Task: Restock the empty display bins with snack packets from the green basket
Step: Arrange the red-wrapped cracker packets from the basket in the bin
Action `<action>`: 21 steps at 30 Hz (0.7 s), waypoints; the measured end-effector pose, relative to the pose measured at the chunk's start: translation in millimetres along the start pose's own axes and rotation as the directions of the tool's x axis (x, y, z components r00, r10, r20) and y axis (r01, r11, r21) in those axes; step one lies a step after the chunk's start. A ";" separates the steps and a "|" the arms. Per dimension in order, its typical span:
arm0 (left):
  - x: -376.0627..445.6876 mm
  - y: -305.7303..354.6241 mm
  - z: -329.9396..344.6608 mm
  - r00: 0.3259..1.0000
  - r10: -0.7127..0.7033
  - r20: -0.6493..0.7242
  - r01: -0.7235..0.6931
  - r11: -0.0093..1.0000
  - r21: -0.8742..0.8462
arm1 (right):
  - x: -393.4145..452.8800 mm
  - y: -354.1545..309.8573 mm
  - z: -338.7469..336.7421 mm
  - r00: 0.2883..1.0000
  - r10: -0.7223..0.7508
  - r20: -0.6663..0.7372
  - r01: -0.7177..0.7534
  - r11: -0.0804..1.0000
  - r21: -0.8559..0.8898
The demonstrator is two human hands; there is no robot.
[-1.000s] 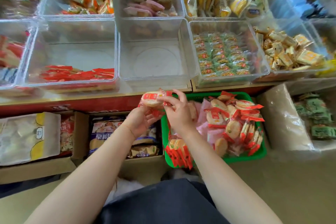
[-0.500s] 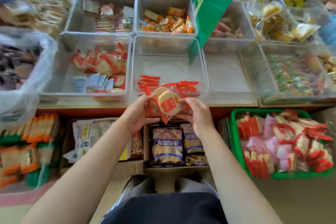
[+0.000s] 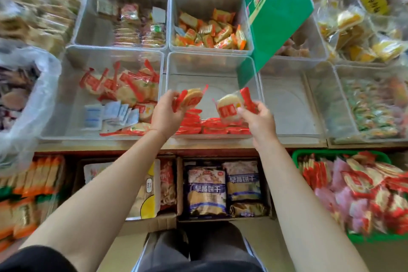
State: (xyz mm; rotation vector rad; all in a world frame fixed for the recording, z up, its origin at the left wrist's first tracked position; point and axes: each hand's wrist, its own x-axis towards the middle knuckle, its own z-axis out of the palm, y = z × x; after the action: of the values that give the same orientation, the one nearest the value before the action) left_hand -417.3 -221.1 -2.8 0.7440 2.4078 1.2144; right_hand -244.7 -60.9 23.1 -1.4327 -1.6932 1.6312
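My left hand [image 3: 164, 115] grips a small stack of red-and-clear rice cracker packets [image 3: 190, 99] over the front of a clear display bin [image 3: 212, 66]. My right hand [image 3: 260, 120] pinches one more cracker packet [image 3: 229, 108] beside it, over the same bin. A row of the same red packets [image 3: 212, 126] lies along that bin's front wall. The green basket [image 3: 297, 154] stands low at the right, heaped with red and pink snack packets [image 3: 362, 192].
A clear bin [image 3: 289, 104] with nothing in it sits right of the one under my hands. The bin on the left [image 3: 72, 86] holds crackers and white sachets. A green sign [image 3: 276, 11] hangs above. Cardboard boxes [image 3: 181, 217] of bagged snacks stand below the shelf edge.
My hands have risen from the shelf edge to above the bin and moved apart, splitting the packets between them. The view has drifted slightly.
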 end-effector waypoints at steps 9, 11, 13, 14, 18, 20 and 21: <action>30.7 -34.4 36.4 0.971 0.238 0.014 -0.220 0.874 0.434 | 69.0 5.1 43.8 0.932 -0.221 0.286 0.362 0.582 -0.728; 30.9 -35.2 37.2 0.967 0.253 0.015 -0.235 0.869 0.435 | 70.8 15.4 55.6 0.908 -0.076 0.413 0.392 0.507 -0.768; 31.7 -35.1 36.8 0.967 0.252 0.022 -0.236 0.868 0.437 | 72.9 19.4 62.8 0.865 0.104 0.491 0.396 0.459 -0.795; 31.9 -35.3 36.5 0.967 0.252 0.028 -0.239 0.868 0.436 | 73.9 18.7 63.8 0.852 0.153 0.500 0.386 0.461 -0.799; 31.6 -36.8 36.8 0.965 0.259 0.046 -0.251 0.856 0.452 | 77.9 5.1 61.0 0.901 -0.053 0.430 0.385 0.554 -0.738; 31.3 -36.8 37.4 0.965 0.258 0.043 -0.249 0.853 0.459 | 75.2 -6.4 61.9 0.883 -0.277 0.379 0.467 0.598 -0.651; 31.1 -36.4 37.5 0.965 0.257 0.043 -0.247 0.851 0.464 | 72.5 -12.9 64.6 0.846 -0.357 0.395 0.532 0.590 -0.607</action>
State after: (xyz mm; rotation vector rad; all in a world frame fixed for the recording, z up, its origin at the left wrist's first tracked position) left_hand -433.8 -196.9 -56.1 1.2274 2.7185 0.7152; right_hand -332.4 -30.1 -7.6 -0.9248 -2.7428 0.9043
